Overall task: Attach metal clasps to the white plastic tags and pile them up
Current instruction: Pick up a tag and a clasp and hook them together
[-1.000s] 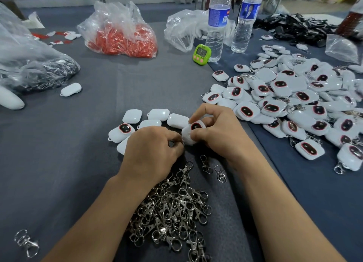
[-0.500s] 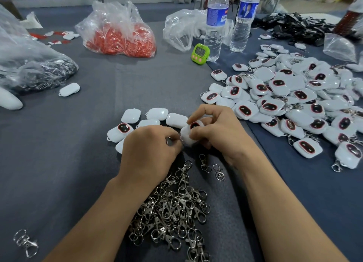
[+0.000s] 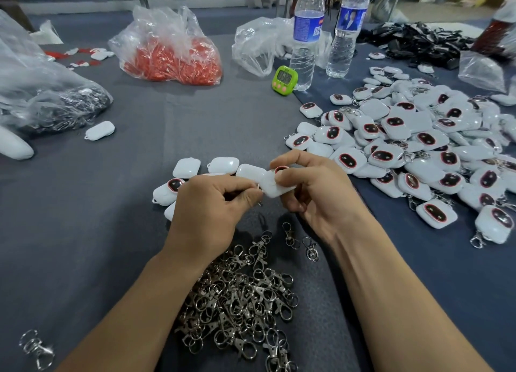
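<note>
My right hand (image 3: 315,193) grips a white plastic tag (image 3: 272,186) by its edges, just above the table's middle. My left hand (image 3: 212,207) pinches something small at the tag's left corner; the clasp there is hidden by my fingers. Several loose white tags (image 3: 190,167) lie just behind my hands. A heap of metal clasps (image 3: 240,296) sits under my forearms, with two stray clasps (image 3: 300,239) beside it. A big pile of finished tags (image 3: 413,148) with clasps spreads over the right.
A bag of red parts (image 3: 173,53), clear bags (image 3: 42,98), two water bottles (image 3: 305,34) and a green timer (image 3: 284,77) stand at the back. One tag (image 3: 100,130) lies far left. A lone clasp (image 3: 36,349) lies bottom left. Black straps (image 3: 418,41) are heaped back right.
My right hand has turned the tag so its plain white side shows more and raised it slightly. My left hand stays pinched at the tag's corner.
</note>
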Action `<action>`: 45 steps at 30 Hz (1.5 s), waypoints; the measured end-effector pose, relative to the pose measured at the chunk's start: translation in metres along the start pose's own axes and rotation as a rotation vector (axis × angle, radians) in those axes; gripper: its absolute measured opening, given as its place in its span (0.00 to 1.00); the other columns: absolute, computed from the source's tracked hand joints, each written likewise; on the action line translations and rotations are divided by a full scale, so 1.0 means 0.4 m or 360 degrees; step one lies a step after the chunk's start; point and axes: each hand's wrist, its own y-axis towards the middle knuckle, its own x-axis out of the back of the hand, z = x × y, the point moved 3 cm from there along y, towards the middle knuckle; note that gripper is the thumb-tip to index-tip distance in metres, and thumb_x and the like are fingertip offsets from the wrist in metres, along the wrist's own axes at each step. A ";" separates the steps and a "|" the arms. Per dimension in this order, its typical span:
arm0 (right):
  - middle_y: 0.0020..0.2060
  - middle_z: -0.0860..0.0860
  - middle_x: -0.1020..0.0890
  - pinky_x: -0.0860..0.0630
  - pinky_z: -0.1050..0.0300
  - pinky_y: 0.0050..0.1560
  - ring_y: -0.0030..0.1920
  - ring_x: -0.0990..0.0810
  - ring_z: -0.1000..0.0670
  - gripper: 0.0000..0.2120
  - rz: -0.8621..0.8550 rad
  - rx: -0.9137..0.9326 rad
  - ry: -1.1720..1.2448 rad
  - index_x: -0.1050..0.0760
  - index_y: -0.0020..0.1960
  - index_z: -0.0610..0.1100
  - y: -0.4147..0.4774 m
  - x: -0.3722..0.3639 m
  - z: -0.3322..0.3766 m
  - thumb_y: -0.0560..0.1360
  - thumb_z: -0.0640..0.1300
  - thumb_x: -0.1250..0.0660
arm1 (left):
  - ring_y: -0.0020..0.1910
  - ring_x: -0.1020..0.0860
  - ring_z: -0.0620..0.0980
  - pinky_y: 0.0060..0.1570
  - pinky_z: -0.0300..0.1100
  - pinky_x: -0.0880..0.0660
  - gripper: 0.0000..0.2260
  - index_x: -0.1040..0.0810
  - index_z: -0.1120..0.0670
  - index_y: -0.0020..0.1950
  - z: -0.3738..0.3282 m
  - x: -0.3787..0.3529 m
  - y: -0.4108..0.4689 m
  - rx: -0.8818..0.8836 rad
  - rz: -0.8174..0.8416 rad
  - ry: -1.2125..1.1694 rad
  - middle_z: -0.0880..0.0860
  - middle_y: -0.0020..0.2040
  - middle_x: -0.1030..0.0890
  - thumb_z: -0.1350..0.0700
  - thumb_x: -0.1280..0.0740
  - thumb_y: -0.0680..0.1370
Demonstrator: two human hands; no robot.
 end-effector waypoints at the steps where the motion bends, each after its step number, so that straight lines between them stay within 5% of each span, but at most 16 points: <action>1: 0.28 0.44 0.23 0.43 0.65 0.21 0.19 0.36 0.50 0.12 -0.0017 -0.0002 -0.0030 0.21 0.41 0.39 -0.001 -0.001 -0.002 0.72 0.25 0.37 | 0.33 0.23 0.49 0.36 0.43 0.27 0.03 0.14 0.46 0.46 -0.001 0.001 -0.002 -0.0051 -0.0011 0.0114 0.46 0.34 0.17 0.50 0.24 0.73; 5: 0.28 0.44 0.22 0.44 0.63 0.23 0.20 0.34 0.51 0.11 -0.0051 -0.0047 0.0063 0.20 0.41 0.40 -0.003 -0.005 -0.005 0.72 0.26 0.35 | 0.33 0.22 0.44 0.36 0.40 0.28 0.05 0.13 0.51 0.43 -0.015 0.001 -0.009 -0.0211 -0.0137 0.0352 0.44 0.34 0.17 0.50 0.26 0.73; 7: 0.31 0.43 0.21 0.41 0.65 0.22 0.23 0.31 0.52 0.14 -0.0027 -0.0116 0.0252 0.17 0.38 0.41 -0.002 -0.007 -0.005 0.73 0.27 0.35 | 0.30 0.24 0.38 0.32 0.30 0.31 0.04 0.13 0.46 0.47 -0.013 -0.002 -0.006 -0.0076 -0.0092 0.0079 0.39 0.33 0.18 0.50 0.28 0.75; 10: 0.35 0.42 0.20 0.36 0.65 0.21 0.25 0.29 0.53 0.16 0.0031 -0.0147 0.0364 0.15 0.37 0.42 -0.003 -0.011 -0.006 0.73 0.27 0.36 | 0.27 0.29 0.39 0.30 0.33 0.31 0.06 0.15 0.37 0.46 -0.010 -0.013 0.000 0.0057 0.0077 -0.0224 0.43 0.30 0.20 0.48 0.31 0.77; 14: 0.30 0.46 0.21 0.35 0.65 0.20 0.23 0.30 0.54 0.11 0.0045 -0.0070 0.0335 0.20 0.44 0.40 -0.001 -0.016 -0.005 0.73 0.27 0.36 | 0.26 0.32 0.39 0.28 0.35 0.33 0.09 0.14 0.36 0.42 -0.011 -0.013 -0.003 0.0162 -0.0052 -0.0323 0.43 0.26 0.25 0.50 0.30 0.76; 18: 0.29 0.47 0.20 0.37 0.65 0.22 0.20 0.30 0.52 0.08 0.0065 0.0050 0.0163 0.18 0.41 0.44 -0.006 -0.013 0.001 0.67 0.33 0.31 | 0.28 0.32 0.48 0.30 0.46 0.33 0.12 0.16 0.55 0.36 -0.023 -0.006 -0.009 -0.0040 -0.0091 0.0206 0.50 0.25 0.28 0.50 0.31 0.76; 25: 0.28 0.46 0.20 0.41 0.60 0.27 0.20 0.31 0.51 0.09 -0.0022 0.0119 -0.0159 0.21 0.47 0.41 -0.014 -0.030 -0.005 0.74 0.28 0.33 | 0.28 0.29 0.58 0.37 0.44 0.46 0.14 0.22 0.56 0.30 -0.054 -0.006 -0.012 -0.0391 -0.0076 0.1051 0.55 0.26 0.24 0.60 0.23 0.74; 29: 0.27 0.47 0.20 0.40 0.62 0.23 0.20 0.31 0.52 0.10 -0.0066 0.0075 0.0035 0.21 0.46 0.41 -0.016 -0.022 0.002 0.75 0.28 0.35 | 0.31 0.28 0.49 0.34 0.45 0.38 0.09 0.19 0.52 0.37 -0.029 -0.010 -0.012 -0.0165 -0.0083 0.0577 0.48 0.29 0.23 0.56 0.27 0.77; 31: 0.28 0.48 0.20 0.38 0.64 0.21 0.21 0.30 0.53 0.11 -0.0058 0.0030 0.0199 0.20 0.45 0.41 -0.013 -0.023 0.004 0.75 0.28 0.35 | 0.32 0.25 0.43 0.32 0.34 0.32 0.05 0.15 0.46 0.43 -0.012 -0.008 -0.007 0.0038 -0.0078 0.0111 0.42 0.31 0.20 0.53 0.28 0.78; 36: 0.30 0.47 0.19 0.34 0.64 0.22 0.24 0.28 0.54 0.17 0.0004 -0.0045 0.0404 0.15 0.36 0.45 -0.004 -0.023 -0.001 0.73 0.28 0.35 | 0.25 0.31 0.38 0.28 0.27 0.36 0.08 0.13 0.46 0.45 -0.006 -0.019 0.006 0.0247 0.0060 -0.0347 0.41 0.26 0.26 0.52 0.31 0.80; 41: 0.29 0.48 0.21 0.37 0.65 0.21 0.22 0.30 0.53 0.14 -0.0010 0.0039 0.0279 0.18 0.40 0.44 -0.008 -0.017 -0.002 0.74 0.27 0.35 | 0.27 0.32 0.48 0.30 0.45 0.35 0.14 0.17 0.57 0.37 -0.031 -0.007 -0.001 -0.0077 -0.0058 0.0257 0.51 0.25 0.27 0.51 0.33 0.77; 45: 0.28 0.45 0.20 0.39 0.65 0.21 0.20 0.33 0.51 0.12 -0.0008 0.0138 -0.0026 0.20 0.43 0.43 -0.014 -0.018 0.000 0.74 0.27 0.35 | 0.28 0.29 0.57 0.38 0.44 0.52 0.11 0.22 0.57 0.30 -0.058 -0.008 -0.002 -0.0340 0.0029 0.0951 0.54 0.27 0.24 0.61 0.27 0.73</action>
